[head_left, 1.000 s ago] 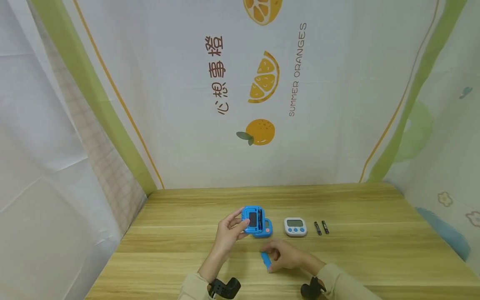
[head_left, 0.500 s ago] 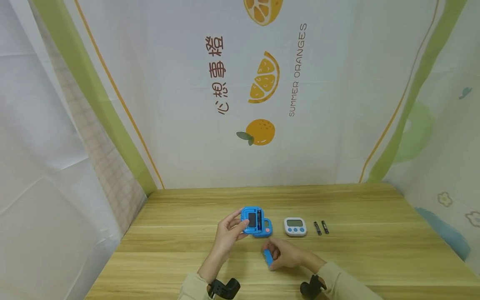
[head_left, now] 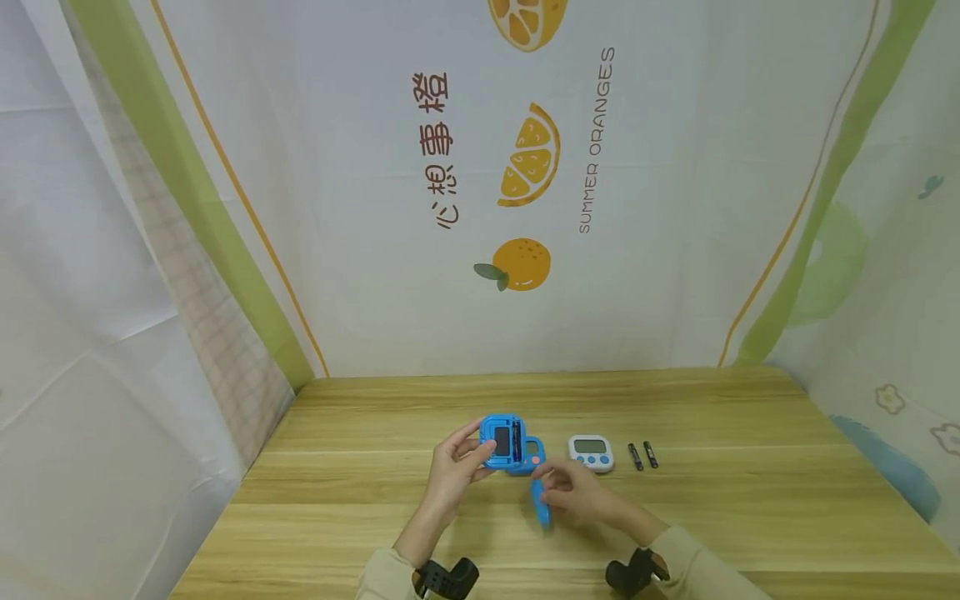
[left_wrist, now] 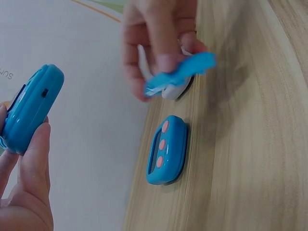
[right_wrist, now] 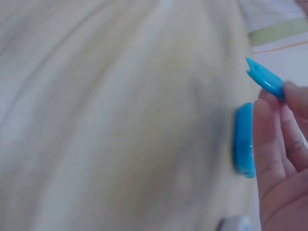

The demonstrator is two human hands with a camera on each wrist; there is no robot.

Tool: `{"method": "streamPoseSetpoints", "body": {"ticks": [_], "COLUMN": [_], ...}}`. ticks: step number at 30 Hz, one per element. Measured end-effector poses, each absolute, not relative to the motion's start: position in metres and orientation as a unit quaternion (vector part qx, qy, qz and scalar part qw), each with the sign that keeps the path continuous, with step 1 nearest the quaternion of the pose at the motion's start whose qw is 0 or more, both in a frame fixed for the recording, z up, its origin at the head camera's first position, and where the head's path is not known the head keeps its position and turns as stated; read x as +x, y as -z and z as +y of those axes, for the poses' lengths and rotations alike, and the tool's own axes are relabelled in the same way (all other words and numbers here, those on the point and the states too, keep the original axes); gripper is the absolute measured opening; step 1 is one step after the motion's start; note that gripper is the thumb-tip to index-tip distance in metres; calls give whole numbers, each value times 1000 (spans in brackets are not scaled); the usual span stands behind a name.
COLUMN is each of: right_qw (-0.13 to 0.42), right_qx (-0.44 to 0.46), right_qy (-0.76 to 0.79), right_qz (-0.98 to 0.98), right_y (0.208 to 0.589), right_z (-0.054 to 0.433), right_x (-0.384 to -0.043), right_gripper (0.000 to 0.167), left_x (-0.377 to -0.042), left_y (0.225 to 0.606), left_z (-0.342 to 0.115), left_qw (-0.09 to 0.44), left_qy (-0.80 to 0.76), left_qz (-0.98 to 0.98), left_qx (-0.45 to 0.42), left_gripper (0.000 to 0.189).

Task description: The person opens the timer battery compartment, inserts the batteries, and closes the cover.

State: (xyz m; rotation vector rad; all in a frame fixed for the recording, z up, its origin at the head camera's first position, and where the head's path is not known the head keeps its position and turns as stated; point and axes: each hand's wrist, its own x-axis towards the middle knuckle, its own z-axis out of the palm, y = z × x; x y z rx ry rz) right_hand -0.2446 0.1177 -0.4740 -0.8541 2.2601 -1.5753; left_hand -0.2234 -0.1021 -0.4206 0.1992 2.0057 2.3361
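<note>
My left hand (head_left: 454,465) holds a blue digital timer (head_left: 503,442) above the table, its back toward me. The thumb lies on the back, beside an uncovered battery slot with a dark battery (head_left: 516,442) in it. Just to the right, my right hand (head_left: 579,493) pinches a narrow blue battery cover (head_left: 540,503) between thumb and fingers. In the right wrist view the notched end of the cover (right_wrist: 264,78) points away from the fingertips. The cover is apart from the timer. Behind the held timer lies a second blue timer (left_wrist: 168,150) with pink buttons, partly hidden in the head view.
A white timer (head_left: 590,454) with blue buttons lies on the wooden table (head_left: 360,492), behind the right hand. Farther right are two loose dark batteries (head_left: 635,456), side by side. A printed curtain (head_left: 390,292) hangs along the table's back edge.
My right hand has lifted the battery cover and moved it forward, closer to the held timer. The left hand and its timer have shifted only slightly left.
</note>
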Motion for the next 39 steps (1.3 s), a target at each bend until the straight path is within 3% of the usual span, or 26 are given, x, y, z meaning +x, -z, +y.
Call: {"method": "streamPoseSetpoints", "body": {"ticks": [15,39], "right_qw": [77,29], "right_qx": [-264,-239], "right_qy": [605,625], "right_qz": [747,743], "right_y": [415,391], "right_z": [118,94], "right_x": [-254,-240], "right_gripper": [38,29], "left_x": [-223,-222], "left_y": [424,425], "left_z": [-103,-94], "left_qw": [16,15], "left_qy": [-750,-757], "left_qz": [658,649], "left_qx": [60,72], "left_gripper": [52,51]}}
